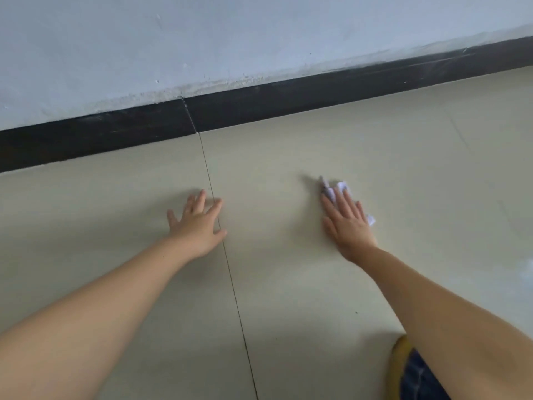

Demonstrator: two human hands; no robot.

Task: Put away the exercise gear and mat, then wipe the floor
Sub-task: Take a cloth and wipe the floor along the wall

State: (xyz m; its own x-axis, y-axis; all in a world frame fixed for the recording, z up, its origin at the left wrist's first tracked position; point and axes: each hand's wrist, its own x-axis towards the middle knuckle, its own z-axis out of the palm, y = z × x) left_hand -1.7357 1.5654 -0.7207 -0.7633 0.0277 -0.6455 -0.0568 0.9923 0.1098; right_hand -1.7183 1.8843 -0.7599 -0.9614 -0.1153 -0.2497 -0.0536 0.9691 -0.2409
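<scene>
Right hand (347,223): laid flat on the floor (288,284), fingers straight and close together, pointing toward the wall. It presses down on a white tissue (341,186), which shows in crumpled folds past the fingertips and again as a small corner at the little-finger side. The tissue lies between palm and floor; most of it is hidden under the hand. The far tip of the tissue is blurred.

Left hand (197,223): laid flat on the floor, fingers spread and straight, holding nothing. The thumb side reaches the dark joint line (230,272) between two tiles; the index fingertip touches or just crosses that line. The two hands are well apart, on either side of the joint, the right one on the tile to the right.

Forearms: both bare, reaching in from the lower corners of the view.

Floor: pale beige glossy tiles, one thin dark joint running from the wall toward the viewer. A small dark speck lies on the right tile nearer the viewer. A faint whitish patch sits at the right edge.

Skirting board (259,105): black band along the foot of the wall, with a vertical seam just above where the floor joint begins.

Wall (202,39): pale grey-blue, scuffed and chipped along its lower edge.

Lower right: a yellow rounded edge (402,349) and dark blue fabric (418,379) beneath the right forearm; what they belong to cannot be told.
</scene>
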